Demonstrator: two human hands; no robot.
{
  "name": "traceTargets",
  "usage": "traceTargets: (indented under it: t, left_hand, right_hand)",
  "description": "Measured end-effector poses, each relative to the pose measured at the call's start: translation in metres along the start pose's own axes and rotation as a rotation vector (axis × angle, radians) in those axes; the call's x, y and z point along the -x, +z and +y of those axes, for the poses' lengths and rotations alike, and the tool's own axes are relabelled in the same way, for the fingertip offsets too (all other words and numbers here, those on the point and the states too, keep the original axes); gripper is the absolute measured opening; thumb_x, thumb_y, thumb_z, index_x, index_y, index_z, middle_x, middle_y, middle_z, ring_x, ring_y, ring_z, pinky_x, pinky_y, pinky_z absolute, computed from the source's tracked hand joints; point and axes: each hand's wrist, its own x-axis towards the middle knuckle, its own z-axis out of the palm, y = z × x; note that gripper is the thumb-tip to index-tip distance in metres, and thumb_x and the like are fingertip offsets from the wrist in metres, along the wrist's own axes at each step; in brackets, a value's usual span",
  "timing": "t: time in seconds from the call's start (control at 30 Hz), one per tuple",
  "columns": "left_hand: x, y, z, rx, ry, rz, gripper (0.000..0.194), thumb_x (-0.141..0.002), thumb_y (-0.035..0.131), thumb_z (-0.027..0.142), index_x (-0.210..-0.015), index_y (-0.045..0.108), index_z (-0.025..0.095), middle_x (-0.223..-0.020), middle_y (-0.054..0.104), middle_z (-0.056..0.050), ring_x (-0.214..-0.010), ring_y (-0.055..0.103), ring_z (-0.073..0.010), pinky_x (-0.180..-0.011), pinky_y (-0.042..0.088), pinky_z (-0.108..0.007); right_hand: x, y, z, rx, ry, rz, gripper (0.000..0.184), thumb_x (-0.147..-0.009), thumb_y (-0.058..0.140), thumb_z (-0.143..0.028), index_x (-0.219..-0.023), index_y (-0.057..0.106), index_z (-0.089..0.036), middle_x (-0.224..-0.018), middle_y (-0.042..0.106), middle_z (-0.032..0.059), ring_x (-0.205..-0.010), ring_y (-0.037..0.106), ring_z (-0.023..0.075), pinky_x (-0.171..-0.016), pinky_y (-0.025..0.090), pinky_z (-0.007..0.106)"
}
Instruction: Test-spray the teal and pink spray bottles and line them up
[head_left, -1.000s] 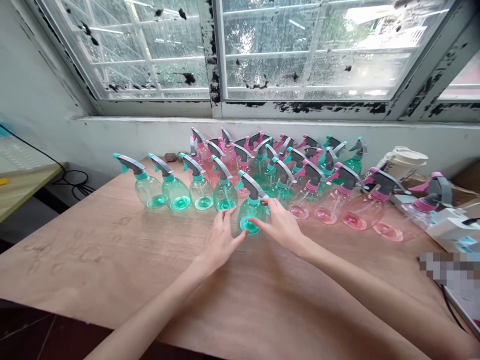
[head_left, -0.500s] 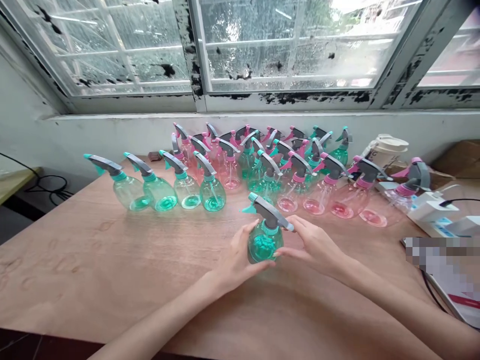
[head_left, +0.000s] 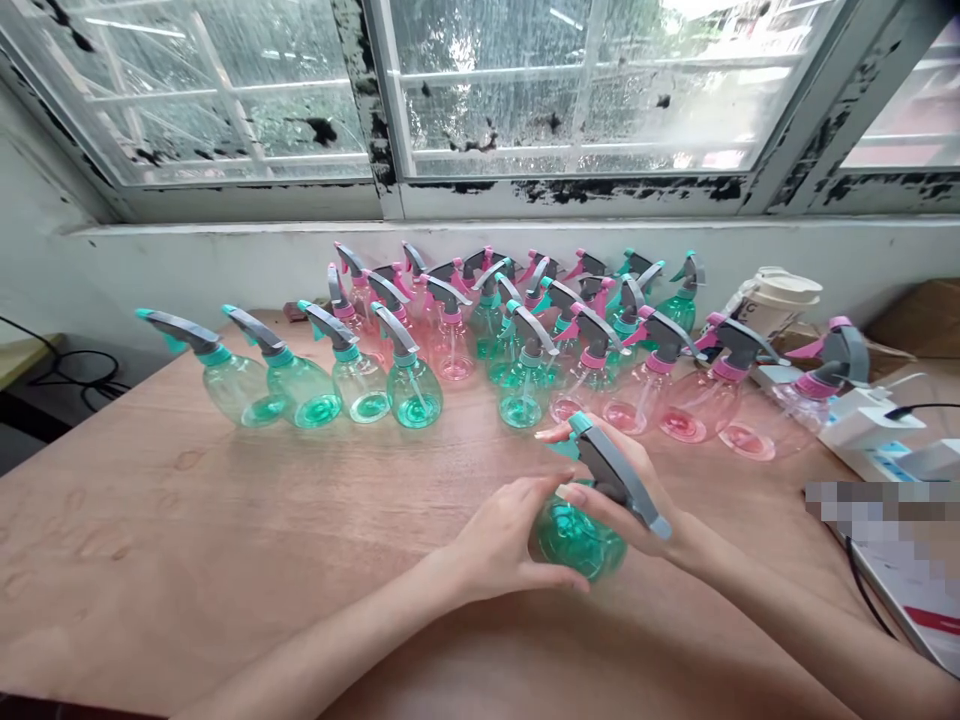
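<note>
A green spray bottle (head_left: 581, 545) with a grey and teal trigger head is between my two hands, tilted, close to the front of the table. My left hand (head_left: 499, 540) curls round the left side of its clear body, thumb low and fingers partly hidden behind. At the neck, my right hand (head_left: 651, 475) closes round the bottle just under the spray head, with its thumb across the front and fingers reaching behind. The grey lever points down to the right over this hand. Beyond stands another green bottle (head_left: 521, 385), apart from my hands.
Several green spray bottles (head_left: 415, 392) stand in a row at left. Pink ones (head_left: 694, 405) and more green ones crowd toward the wall. At right are a lidded paper cup (head_left: 780, 300), a white power strip with plugs (head_left: 870, 415) and a partly blurred flat object (head_left: 892, 570).
The bottle has come nearer and to the right, its head tilting more. My right hand has shifted from the lever tip and body to round the neck. My left hand has followed the body.
</note>
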Motion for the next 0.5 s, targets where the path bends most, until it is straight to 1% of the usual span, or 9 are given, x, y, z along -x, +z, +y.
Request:
traceTargets:
  t: [0.07,0.13,0.2,0.27,0.33,0.4,0.47,0.5]
  left_hand:
    - [0.002,-0.002,-0.012,-0.1,-0.028,-0.032,0.093,-0.072,0.078,0.057,-0.148,0.033,0.026,-0.147,0.047,-0.013,-0.134,0.045,-0.0337,-0.11,0.037,-0.05]
    - [0.002,-0.007,-0.025,-0.244,-0.061,-0.076,0.095,-0.069,0.078,0.062,-0.146,0.038,0.023,-0.148,0.045,-0.016,-0.137,0.04,-0.0372,-0.112,0.031,-0.055]
    - [0.002,-0.013,-0.037,-0.373,-0.091,-0.101,0.096,-0.067,0.077,0.067,-0.143,0.044,0.019,-0.151,0.04,-0.02,-0.141,0.033,-0.0391,-0.115,0.024,-0.059]
    - [0.0,-0.021,-0.047,-0.45,-0.118,-0.086,0.091,-0.07,0.074,0.067,-0.14,0.047,0.017,-0.151,0.039,-0.021,-0.142,0.032,-0.0383,-0.115,0.024,-0.059]
    - [0.0,-0.029,-0.054,-0.489,-0.125,-0.046,0.077,-0.078,0.071,0.06,-0.137,0.051,0.017,-0.15,0.041,-0.019,-0.14,0.036,-0.036,-0.115,0.028,-0.056]
    - [0.001,-0.037,-0.061,-0.507,-0.11,0.005,0.059,-0.085,0.069,0.048,-0.133,0.055,0.017,-0.147,0.046,-0.017,-0.137,0.042,-0.0328,-0.113,0.033,-0.052]
    - [0.003,-0.044,-0.066,-0.515,-0.1,0.06,0.045,-0.088,0.066,0.036,-0.128,0.058,0.017,-0.143,0.051,-0.015,-0.134,0.047,-0.0297,-0.111,0.039,-0.047]
    - [0.005,-0.046,-0.068,-0.52,-0.105,0.088,0.041,-0.088,0.064,0.032,-0.127,0.059,0.017,-0.141,0.054,-0.015,-0.132,0.049,-0.0286,-0.11,0.041,-0.046]
  right_hand:
    - [-0.001,0.003,0.004,-0.021,0.013,0.023,0.029,-0.091,0.059,-0.038,-0.116,0.055,-0.024,-0.083,0.06,0.0026,-0.055,0.054,0.0144,-0.055,0.05,0.028]
    - [-0.003,0.005,0.01,-0.022,0.04,0.043,0.028,-0.09,0.061,-0.035,-0.114,0.056,-0.022,-0.076,0.055,0.0,-0.053,0.05,0.0132,-0.052,0.048,0.026]
    - [-0.007,0.007,0.016,-0.026,0.064,0.071,0.028,-0.089,0.062,-0.033,-0.114,0.056,-0.022,-0.077,0.054,-0.0002,-0.055,0.049,0.013,-0.054,0.048,0.027]
    - [-0.011,0.009,0.021,-0.041,0.096,0.095,0.028,-0.089,0.062,-0.032,-0.115,0.057,-0.023,-0.084,0.056,0.0017,-0.061,0.053,0.0141,-0.059,0.049,0.027]
    - [-0.016,0.011,0.025,-0.058,0.132,0.108,0.028,-0.09,0.061,-0.031,-0.117,0.057,-0.024,-0.087,0.058,0.0029,-0.069,0.058,0.0165,-0.064,0.05,0.029]
    - [-0.02,0.012,0.027,-0.077,0.157,0.114,0.028,-0.091,0.059,-0.031,-0.118,0.057,-0.024,-0.089,0.06,0.0037,-0.076,0.06,0.0184,-0.07,0.051,0.031]
    - [-0.024,0.014,0.028,-0.099,0.173,0.1,0.027,-0.093,0.057,-0.03,-0.119,0.058,-0.024,-0.091,0.06,0.004,-0.077,0.06,0.0183,-0.074,0.051,0.033]
    - [-0.025,0.014,0.027,-0.111,0.183,0.085,0.026,-0.093,0.056,-0.03,-0.119,0.058,-0.024,-0.09,0.06,0.0037,-0.076,0.06,0.0177,-0.072,0.05,0.032]
